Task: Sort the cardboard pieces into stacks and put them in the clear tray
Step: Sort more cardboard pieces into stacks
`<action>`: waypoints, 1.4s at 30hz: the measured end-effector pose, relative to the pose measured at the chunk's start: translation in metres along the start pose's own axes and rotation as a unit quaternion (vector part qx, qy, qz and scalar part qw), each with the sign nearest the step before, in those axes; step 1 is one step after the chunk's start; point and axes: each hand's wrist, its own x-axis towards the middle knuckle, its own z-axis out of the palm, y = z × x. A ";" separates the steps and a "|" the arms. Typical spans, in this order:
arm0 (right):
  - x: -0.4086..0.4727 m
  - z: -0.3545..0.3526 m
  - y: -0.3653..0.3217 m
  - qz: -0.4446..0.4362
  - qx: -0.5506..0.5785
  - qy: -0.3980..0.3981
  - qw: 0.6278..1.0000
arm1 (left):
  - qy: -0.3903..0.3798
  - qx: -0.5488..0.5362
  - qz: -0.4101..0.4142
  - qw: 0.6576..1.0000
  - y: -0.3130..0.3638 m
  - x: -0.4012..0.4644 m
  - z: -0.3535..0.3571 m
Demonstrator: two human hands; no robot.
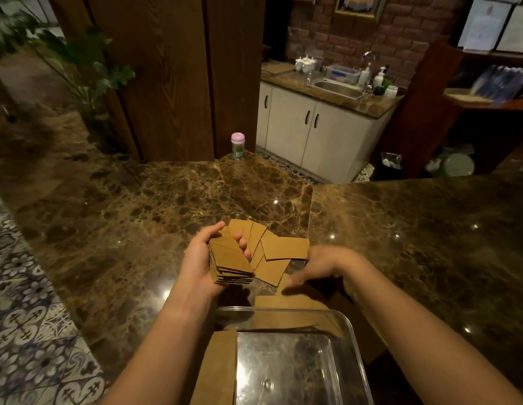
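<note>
Marble counter (pixel 137 217) near edge: left hand (pixel 200 258) clamps stiff, light cardboard stack (pixel 232 266) by its edges; right hand (pixel 315 268) blurred, grip unclear.

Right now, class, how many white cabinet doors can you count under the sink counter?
3. One narrow door at the left end, and two doors below the sink; more may be hidden behind the wooden post.

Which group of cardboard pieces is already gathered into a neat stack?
The stack of cardboard pieces gripped in the left hand. The fanned cardboard pieces beyond it lie spread, overlapping on the marble counter.
</note>
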 end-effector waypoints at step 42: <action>-0.058 0.001 -0.052 -0.144 0.793 0.220 0.549 | -0.112 0.210 0.128 0.963 -0.038 -0.015 0.041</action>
